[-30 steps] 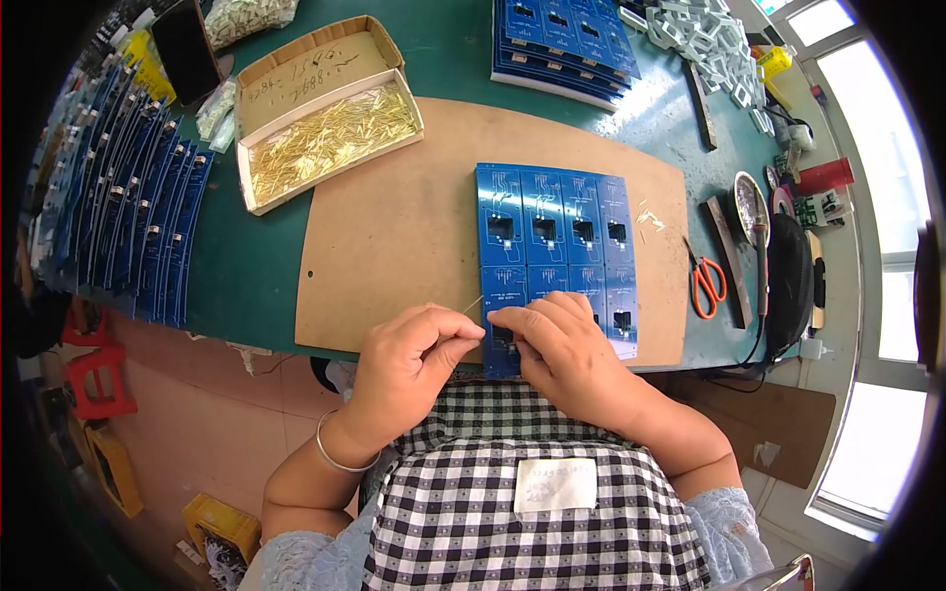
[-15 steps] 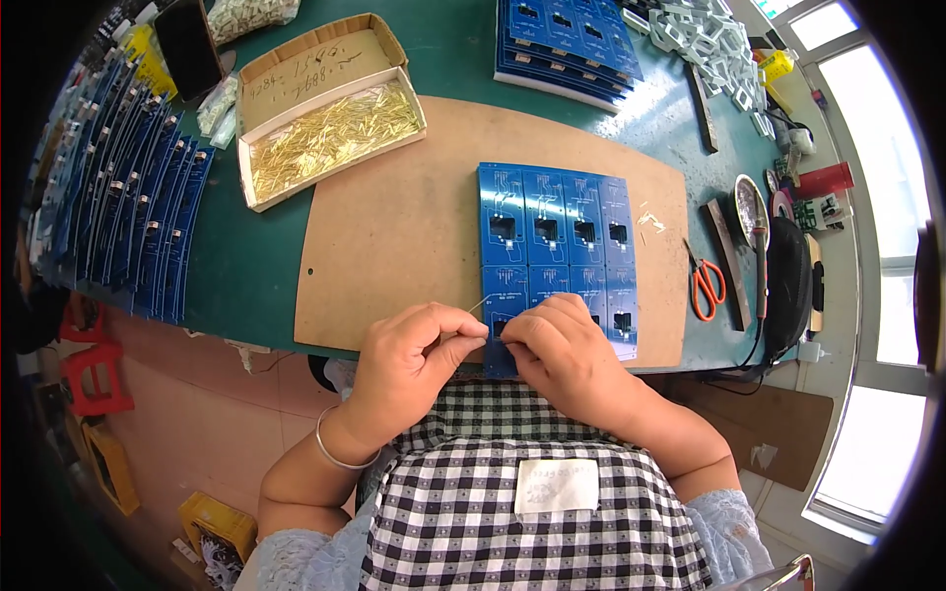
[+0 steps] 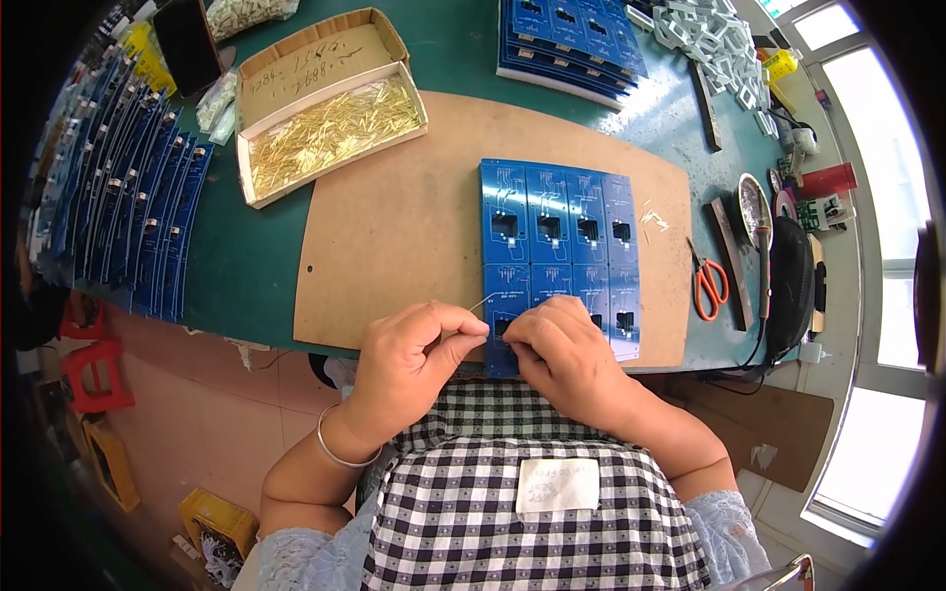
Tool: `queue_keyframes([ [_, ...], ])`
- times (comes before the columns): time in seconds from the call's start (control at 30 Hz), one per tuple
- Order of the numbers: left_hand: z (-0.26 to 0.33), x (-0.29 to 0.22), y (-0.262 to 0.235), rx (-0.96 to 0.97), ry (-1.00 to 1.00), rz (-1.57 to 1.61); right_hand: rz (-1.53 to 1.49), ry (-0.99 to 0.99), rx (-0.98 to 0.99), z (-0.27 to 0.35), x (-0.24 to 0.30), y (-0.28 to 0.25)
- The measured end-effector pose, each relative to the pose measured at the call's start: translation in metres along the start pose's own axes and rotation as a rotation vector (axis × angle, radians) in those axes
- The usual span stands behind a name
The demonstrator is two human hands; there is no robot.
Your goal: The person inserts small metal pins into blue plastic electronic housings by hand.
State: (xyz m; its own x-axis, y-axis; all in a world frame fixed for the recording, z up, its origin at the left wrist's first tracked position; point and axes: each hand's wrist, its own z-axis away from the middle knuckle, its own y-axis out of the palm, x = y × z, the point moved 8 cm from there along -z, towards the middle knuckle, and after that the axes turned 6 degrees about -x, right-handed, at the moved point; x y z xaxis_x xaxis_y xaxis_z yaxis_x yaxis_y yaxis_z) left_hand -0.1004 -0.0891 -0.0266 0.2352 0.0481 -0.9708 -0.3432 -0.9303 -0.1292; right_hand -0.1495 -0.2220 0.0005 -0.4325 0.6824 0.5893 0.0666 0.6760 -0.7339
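A blue circuit board panel point(image 3: 552, 261) with rows of square dark cutouts lies on the brown board near the table's front edge. At its lower left corner my left hand point(image 3: 419, 345) is closed in a pinch, and a thin wire-like piece point(image 3: 482, 302) sticks up from between thumb and forefinger. My right hand point(image 3: 567, 345) rests over the panel's lower part with its fingers curled together close to the left fingertips. Whatever the right fingertips hold is hidden. The two hands are a small gap apart.
An open cardboard box point(image 3: 335, 128) of thin gold-coloured pins stands at the far left. Finished-looking boards point(image 3: 128, 197) stand in a row at left; more panels point(image 3: 572, 49) are stacked behind. Orange-handled scissors point(image 3: 709, 288), loose pins point(image 3: 652, 219) and a soldering iron point(image 3: 763, 266) lie right.
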Motion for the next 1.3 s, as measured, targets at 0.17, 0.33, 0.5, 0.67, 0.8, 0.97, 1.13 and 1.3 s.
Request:
queue_keyframes([
  [0.17, 0.0, 0.0, 0.0, 0.003, -0.001, 0.0, 0.065, -0.079, 0.009, 0.001, 0.008, 0.001],
  [0.33, 0.0, -0.001, 0.0, 0.002, 0.007, -0.008, 0.035, 0.015, 0.023, 0.0, 0.0, 0.002],
  [0.5, -0.001, -0.001, 0.0, 0.0, 0.015, -0.02, 0.081, -0.081, 0.016, 0.001, 0.007, 0.002],
  [0.67, -0.001, -0.004, 0.001, 0.025, -0.001, -0.049, 0.034, -0.069, -0.008, 0.008, -0.002, 0.001],
  [0.8, -0.001, -0.007, 0.004, 0.058, 0.082, -0.108, 0.212, -0.149, -0.065, 0.017, 0.006, -0.004],
  [0.97, -0.005, -0.016, 0.013, 0.015, 0.167, -0.253, 0.349, -0.147, -0.097, 0.025, 0.013, -0.007],
  [1.13, -0.005, -0.015, 0.023, 0.083, 0.172, -0.35, 0.254, -0.136, -0.171, 0.031, 0.009, -0.018],
  [1.3, -0.005, -0.015, 0.026, 0.094, 0.189, -0.397, 0.242, -0.071, -0.221, 0.038, -0.001, -0.026],
])
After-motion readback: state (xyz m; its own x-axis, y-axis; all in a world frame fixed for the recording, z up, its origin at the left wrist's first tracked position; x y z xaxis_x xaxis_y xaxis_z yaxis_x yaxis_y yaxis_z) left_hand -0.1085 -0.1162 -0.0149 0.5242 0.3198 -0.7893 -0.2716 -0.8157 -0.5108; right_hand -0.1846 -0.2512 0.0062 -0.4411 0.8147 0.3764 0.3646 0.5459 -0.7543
